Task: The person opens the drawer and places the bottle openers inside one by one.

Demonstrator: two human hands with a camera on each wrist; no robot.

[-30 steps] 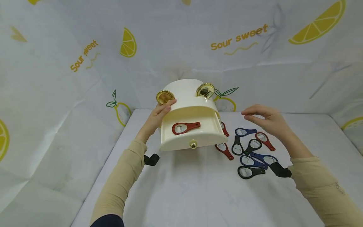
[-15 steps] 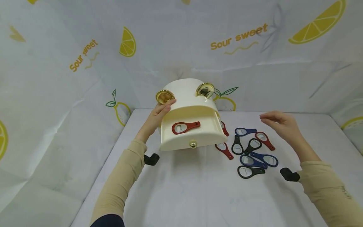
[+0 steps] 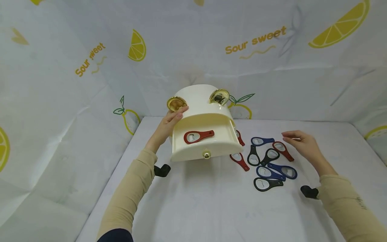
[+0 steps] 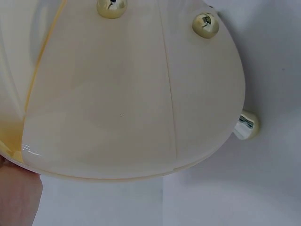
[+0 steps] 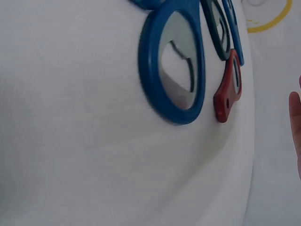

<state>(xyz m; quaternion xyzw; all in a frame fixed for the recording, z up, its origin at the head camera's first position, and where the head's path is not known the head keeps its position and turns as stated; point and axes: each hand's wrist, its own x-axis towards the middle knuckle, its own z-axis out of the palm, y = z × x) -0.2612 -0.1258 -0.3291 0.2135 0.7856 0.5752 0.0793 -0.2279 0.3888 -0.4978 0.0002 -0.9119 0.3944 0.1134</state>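
Note:
In the head view, a white drawer box (image 3: 198, 101) with gold, ear-like discs is tilted, its drawer (image 3: 223, 146) pulled out by a gold knob side facing me. Inside the drawer lies a red bottle opener (image 3: 199, 136). My left hand (image 3: 167, 125) grips the box's left side, fingers over its top edge. The left wrist view shows the underside (image 4: 108, 94) with gold ball feet. My right hand (image 3: 303, 145) is above the table, holding nothing, fingers loosely bent. Nearest to it is another red bottle opener (image 3: 283, 151).
Right of the box lie several blue, black and red bottle openers, among them a blue one (image 3: 262, 141) and a black one (image 3: 267, 184). Another red one (image 3: 240, 161) lies near the drawer's right corner. A lemon-print sheet (image 3: 181, 40) hangs behind the white table (image 3: 193, 208).
My right hand has moved away from the box to the right, then lowered toward the bottle openers. The left hand, the box and the red opener in the drawer have not visibly moved.

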